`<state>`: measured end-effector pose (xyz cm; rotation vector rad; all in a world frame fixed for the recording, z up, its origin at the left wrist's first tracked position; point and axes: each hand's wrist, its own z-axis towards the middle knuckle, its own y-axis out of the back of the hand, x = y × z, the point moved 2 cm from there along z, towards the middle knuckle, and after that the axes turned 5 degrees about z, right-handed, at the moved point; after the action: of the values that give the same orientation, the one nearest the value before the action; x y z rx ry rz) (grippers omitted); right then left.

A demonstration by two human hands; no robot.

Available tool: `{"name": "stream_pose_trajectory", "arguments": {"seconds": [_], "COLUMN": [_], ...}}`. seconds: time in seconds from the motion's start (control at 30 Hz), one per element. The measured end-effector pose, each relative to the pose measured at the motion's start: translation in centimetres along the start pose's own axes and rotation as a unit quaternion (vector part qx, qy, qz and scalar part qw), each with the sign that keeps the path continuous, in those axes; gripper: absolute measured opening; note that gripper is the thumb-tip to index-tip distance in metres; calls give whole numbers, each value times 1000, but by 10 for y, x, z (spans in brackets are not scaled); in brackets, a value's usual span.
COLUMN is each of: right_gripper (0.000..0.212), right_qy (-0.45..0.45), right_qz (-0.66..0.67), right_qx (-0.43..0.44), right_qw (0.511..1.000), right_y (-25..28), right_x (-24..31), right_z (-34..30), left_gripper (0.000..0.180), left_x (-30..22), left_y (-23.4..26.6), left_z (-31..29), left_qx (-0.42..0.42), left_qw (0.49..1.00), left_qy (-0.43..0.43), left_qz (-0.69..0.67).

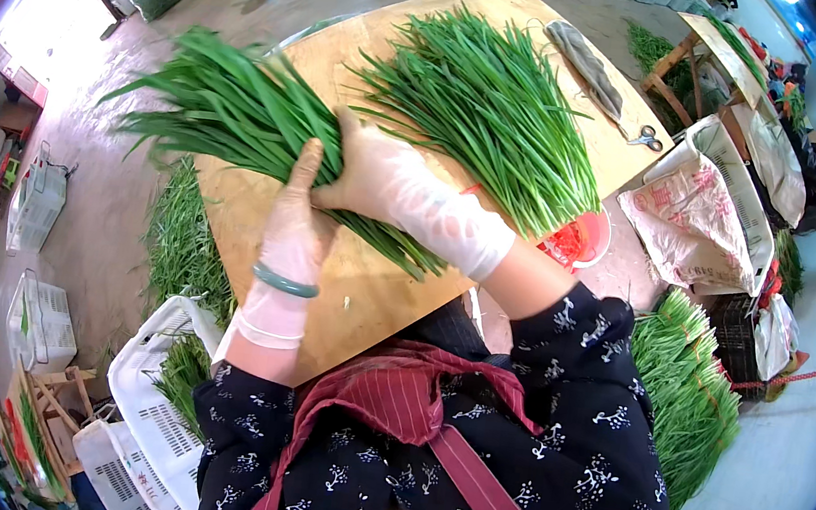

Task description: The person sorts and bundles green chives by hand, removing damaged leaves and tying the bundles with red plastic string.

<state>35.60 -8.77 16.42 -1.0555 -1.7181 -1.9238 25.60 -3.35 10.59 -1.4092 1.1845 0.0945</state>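
Observation:
Both hands, in thin whitish gloves, grip a bunch of long green garlic chives above the wooden table. The leafy ends fan out to the far left; the pale stem ends point toward the table's near right. My left hand, with a greenish bangle at its wrist, is closed round the bunch from the near side, thumb up along it. My right hand is closed over the bunch from the right, touching the left; its lower fingers are hidden. To the right of the hands, a broad pile of chives lies on the table.
The tabletop also bears scissors and a grey wrapped bundle. A tub of red bands stands by its right edge. Tied chives lie at right, loose greens and white crates at left.

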Motion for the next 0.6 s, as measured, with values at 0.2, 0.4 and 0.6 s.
{"name": "stream_pose_trajectory", "arguments": {"seconds": [0.2, 0.4, 0.6], "right_gripper": [73, 59, 75], "right_qy": [9, 67, 77], "right_qz": [-157, -333, -123], "right_qx": [-82, -111, 102], "right_qw": [984, 934, 984], "right_y": [-18, -43, 19], "right_x": [-48, -49, -39], "right_z": [-29, -48, -58], "left_gripper": [55, 45, 41], "left_x": [68, 88, 88], "left_y": [3, 9, 25], "left_z": [-9, 1, 21], "left_qx": [88, 124, 72], "left_qw": [987, 986, 958], "left_qy": [96, 81, 158], "left_qz": [-97, -78, -227]}}
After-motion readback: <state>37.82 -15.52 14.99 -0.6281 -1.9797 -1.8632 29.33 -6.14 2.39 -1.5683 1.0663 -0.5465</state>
